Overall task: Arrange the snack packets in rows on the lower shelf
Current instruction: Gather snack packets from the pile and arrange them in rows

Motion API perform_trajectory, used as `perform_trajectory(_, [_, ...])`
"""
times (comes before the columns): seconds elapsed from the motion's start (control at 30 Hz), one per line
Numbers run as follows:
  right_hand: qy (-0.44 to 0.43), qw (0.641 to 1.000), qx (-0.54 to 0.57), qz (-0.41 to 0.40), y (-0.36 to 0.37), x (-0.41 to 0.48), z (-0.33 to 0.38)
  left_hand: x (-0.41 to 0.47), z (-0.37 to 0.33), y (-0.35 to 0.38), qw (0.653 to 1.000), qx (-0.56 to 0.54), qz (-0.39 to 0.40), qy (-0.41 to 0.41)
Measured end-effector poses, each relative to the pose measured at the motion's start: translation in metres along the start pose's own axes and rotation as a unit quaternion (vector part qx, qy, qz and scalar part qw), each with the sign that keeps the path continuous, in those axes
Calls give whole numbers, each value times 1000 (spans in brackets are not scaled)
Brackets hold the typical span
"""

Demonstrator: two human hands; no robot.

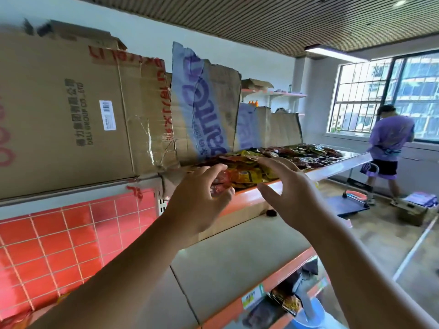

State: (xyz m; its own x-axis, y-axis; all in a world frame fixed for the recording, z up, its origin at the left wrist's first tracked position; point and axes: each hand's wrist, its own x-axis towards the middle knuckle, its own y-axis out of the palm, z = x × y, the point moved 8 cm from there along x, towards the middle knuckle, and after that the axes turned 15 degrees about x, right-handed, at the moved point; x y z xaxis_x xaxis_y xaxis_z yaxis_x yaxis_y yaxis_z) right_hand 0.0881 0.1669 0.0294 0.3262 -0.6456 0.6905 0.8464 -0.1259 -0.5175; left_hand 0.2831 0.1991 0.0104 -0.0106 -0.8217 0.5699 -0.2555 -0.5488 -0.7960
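Both bare arms stretched up to the upper shelf (251, 197): smooth metal lip, painted orange.

Left hand (198, 198): fingers and thumb curled round one glossy red packet (221, 184), crinkled foil, at the near end of the heap.

Right hand (293, 193): released, fingers straight and spread, grasping nothing, just beside the yellow pouches. Contact with them not determinable.

Snack packets (292, 156): piled loose along the upper shelf. Flat, shiny pouches, yellow nearest, dark red and green farther along. Too many to count.

One clear plastic guard strip (344, 167) along the far part of that shelf's front.

Lower shelf (237, 255): matte beige board, two panels, one seam between them, orange front edge. One small dark lump near its back, not identifiable.

Under it, on a further level: a few more packets (286, 302), partly hidden, and one green-and-yellow price label (252, 297).

Behind the heap: flattened cardboard sheets (71, 110) standing upright. Corrugated, torn along the top edges, wrinkled clear tape. Two of them with blue print.

Lower left: red glazed tiles (59, 245), square, pale grout.

Far right: one person in a purple shirt (389, 138) beside a barred window (361, 98). One flat platform trolley (349, 205) on the floor close by.
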Motion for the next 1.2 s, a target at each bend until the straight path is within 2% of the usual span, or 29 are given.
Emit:
perform_trajectory(0.37, [3,995,-46,87,46,46,-45,49,35,55,984,-101,93,-116])
perform_trajectory(0.53, [-10,992,-48,116,66,77,-56,70,35,57,983,-114,120,-81])
perform_trajectory(0.67, [-26,977,-82,194,86,102,-55,79,42,57,988,-47,137,-53])
perform_trajectory(0.77, [-32,964,-110,238,103,115,-53,80,48,58,987,-36,155,-29])
perform_trajectory(0.93, [-15,947,-135,292,116,124,-54,75,52,57,994,-38,95,28])
perform_trajectory(1.07, [-8,922,-159,352,120,126,-55,70,58,55,993,-110,28,23])
perform_trajectory(1.2, [-3,927,-167,334,120,131,-57,67,70,56,987,-158,-30,1])
